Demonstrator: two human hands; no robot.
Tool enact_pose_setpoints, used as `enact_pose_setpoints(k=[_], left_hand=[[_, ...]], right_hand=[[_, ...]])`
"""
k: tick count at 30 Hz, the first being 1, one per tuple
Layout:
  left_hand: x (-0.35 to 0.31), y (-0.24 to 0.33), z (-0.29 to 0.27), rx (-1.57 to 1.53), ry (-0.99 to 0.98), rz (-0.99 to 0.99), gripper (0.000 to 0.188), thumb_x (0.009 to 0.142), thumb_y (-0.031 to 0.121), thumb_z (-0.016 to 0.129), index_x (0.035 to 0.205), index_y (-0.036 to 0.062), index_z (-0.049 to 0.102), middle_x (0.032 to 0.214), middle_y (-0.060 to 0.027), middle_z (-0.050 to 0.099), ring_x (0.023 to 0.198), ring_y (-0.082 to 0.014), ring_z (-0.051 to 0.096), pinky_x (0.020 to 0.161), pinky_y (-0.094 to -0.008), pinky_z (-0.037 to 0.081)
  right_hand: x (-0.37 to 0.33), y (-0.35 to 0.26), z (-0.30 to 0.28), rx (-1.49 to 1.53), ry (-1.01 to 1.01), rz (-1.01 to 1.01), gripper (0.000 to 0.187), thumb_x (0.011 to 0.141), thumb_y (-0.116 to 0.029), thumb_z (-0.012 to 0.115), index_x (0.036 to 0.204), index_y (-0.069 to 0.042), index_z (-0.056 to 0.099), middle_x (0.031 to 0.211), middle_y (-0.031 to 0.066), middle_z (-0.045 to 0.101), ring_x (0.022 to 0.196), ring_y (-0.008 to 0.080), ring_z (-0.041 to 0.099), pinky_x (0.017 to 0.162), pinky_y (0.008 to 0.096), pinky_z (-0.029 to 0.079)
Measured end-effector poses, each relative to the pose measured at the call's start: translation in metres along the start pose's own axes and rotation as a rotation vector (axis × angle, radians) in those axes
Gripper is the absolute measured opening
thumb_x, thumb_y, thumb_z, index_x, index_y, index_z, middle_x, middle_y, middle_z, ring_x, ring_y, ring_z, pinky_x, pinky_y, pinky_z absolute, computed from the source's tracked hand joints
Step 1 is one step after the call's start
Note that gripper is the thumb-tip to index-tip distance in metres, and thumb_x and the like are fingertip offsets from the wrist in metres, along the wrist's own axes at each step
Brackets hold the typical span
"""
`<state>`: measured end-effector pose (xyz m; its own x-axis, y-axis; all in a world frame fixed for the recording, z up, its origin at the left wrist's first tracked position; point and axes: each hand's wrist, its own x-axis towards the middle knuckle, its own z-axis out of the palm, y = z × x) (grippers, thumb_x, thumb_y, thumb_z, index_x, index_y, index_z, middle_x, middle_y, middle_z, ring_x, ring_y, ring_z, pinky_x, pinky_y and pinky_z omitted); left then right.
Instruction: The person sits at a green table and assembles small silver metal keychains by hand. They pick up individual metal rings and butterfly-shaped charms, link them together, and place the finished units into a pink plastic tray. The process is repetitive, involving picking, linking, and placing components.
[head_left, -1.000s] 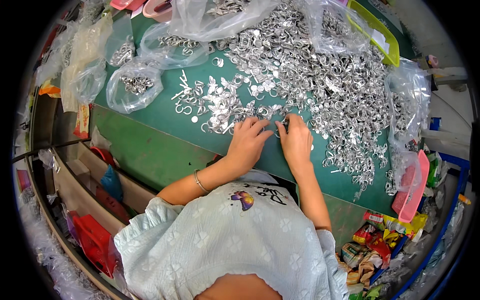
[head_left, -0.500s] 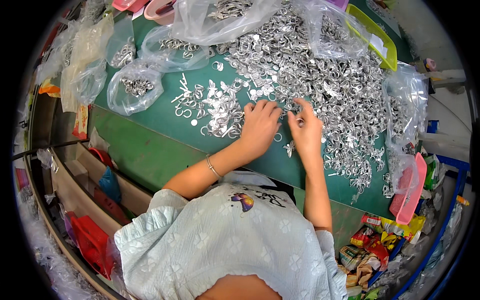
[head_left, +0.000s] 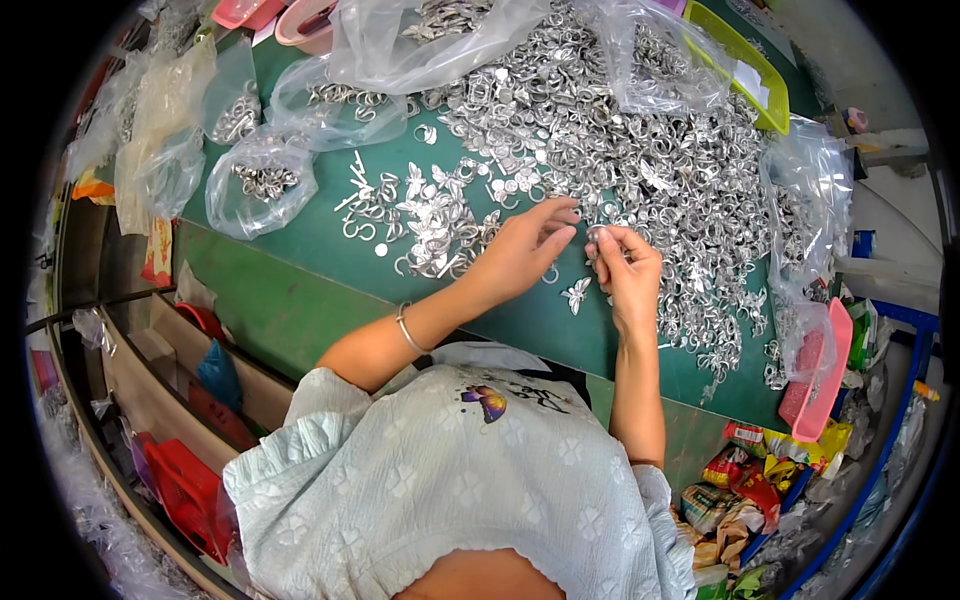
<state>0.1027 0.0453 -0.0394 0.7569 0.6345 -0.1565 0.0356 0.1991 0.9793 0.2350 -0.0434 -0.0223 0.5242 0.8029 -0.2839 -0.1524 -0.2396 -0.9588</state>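
A large heap of small silver metal pieces (head_left: 690, 190), many of them ring-shaped, covers the right part of the green table (head_left: 390, 285). At the heap's near left edge, my right hand (head_left: 632, 278) pinches a small silver metal piece (head_left: 596, 232) between thumb and fingertips; its exact shape is mostly hidden. My left hand (head_left: 518, 252) reaches in from the left, thumb and fingers apart, with nothing visible in it. Beside its wrist lies a smaller pile of silver pieces (head_left: 435, 225). A silver butterfly-shaped piece (head_left: 576, 294) rests on the table between my hands.
Clear plastic bags of silver pieces stand at the far left, including an opened bag (head_left: 262, 205). A larger bag (head_left: 440, 60) lies at the back. A yellow-green basket (head_left: 765, 85) and a pink basket (head_left: 822, 385) edge the right side. A wooden drawer (head_left: 190, 365) sits at left.
My left hand has drawn slightly back from the heap and its fingers have lifted. My right hand has turned and closed its fingertips on a small silver piece. The view has shifted slightly.
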Motion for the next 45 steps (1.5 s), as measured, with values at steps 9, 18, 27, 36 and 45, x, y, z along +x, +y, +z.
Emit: enact_pose_setpoints(k=[9, 18, 27, 36, 45], left_hand=[[0.011, -0.015, 0.002, 1.162, 0.164, 0.498, 0.04, 0.074, 0.005, 0.061, 0.112, 0.0035, 0.05, 0.117, -0.0126, 0.048, 0.11, -0.0292, 0.044, 0.094, -0.0383, 0.035], [-0.008, -0.017, -0.023, 0.722, 0.233, 0.45, 0.018, 0.073, -0.006, 0.055, 0.09, 0.0015, 0.057, 0.09, -0.0113, 0.052, 0.086, -0.0285, 0.053, 0.075, -0.0355, 0.043], [-0.002, -0.005, -0.036, 0.248, 0.213, 0.167, 0.033, 0.076, -0.013, 0.052, 0.105, 0.0029, 0.056, 0.105, -0.0063, 0.047, 0.091, -0.0145, 0.052, 0.078, -0.0254, 0.049], [-0.007, 0.0, -0.038, 0.233, 0.09, 0.121, 0.04, 0.073, -0.017, 0.049, 0.108, 0.0021, 0.054, 0.11, -0.0072, 0.045, 0.094, -0.015, 0.052, 0.083, -0.0257, 0.048], [-0.004, -0.005, -0.039, 0.21, 0.092, 0.192, 0.042, 0.072, -0.018, 0.047, 0.108, 0.0022, 0.054, 0.114, -0.0072, 0.044, 0.098, -0.0155, 0.05, 0.085, -0.0267, 0.046]], right_hand=[[0.012, 0.006, -0.014, 0.864, -0.257, 0.098, 0.028, 0.083, -0.004, 0.052, 0.11, -0.003, 0.047, 0.082, 0.0133, 0.055, 0.048, 0.011, 0.041, 0.035, 0.0173, 0.028], [0.022, 0.007, 0.014, -1.047, 0.111, -0.499, 0.018, 0.076, -0.015, 0.062, 0.091, -0.004, 0.062, 0.076, 0.0169, 0.062, 0.065, 0.0337, 0.059, 0.057, 0.0394, 0.046], [0.002, -0.006, 0.003, -0.985, -0.113, -0.353, 0.015, 0.078, -0.019, 0.062, 0.083, -0.005, 0.06, 0.064, 0.0151, 0.06, 0.059, 0.0325, 0.059, 0.052, 0.0401, 0.045], [0.034, 0.01, 0.026, -0.981, 0.126, -0.427, 0.012, 0.076, -0.014, 0.062, 0.074, -0.003, 0.058, 0.062, 0.0152, 0.06, 0.055, 0.0268, 0.06, 0.051, 0.0359, 0.045], [0.013, 0.005, -0.016, 0.574, -0.371, 0.203, 0.011, 0.088, -0.008, 0.05, 0.095, -0.001, 0.052, 0.072, 0.0016, 0.049, 0.048, 0.0046, 0.034, 0.04, 0.0173, 0.023]])
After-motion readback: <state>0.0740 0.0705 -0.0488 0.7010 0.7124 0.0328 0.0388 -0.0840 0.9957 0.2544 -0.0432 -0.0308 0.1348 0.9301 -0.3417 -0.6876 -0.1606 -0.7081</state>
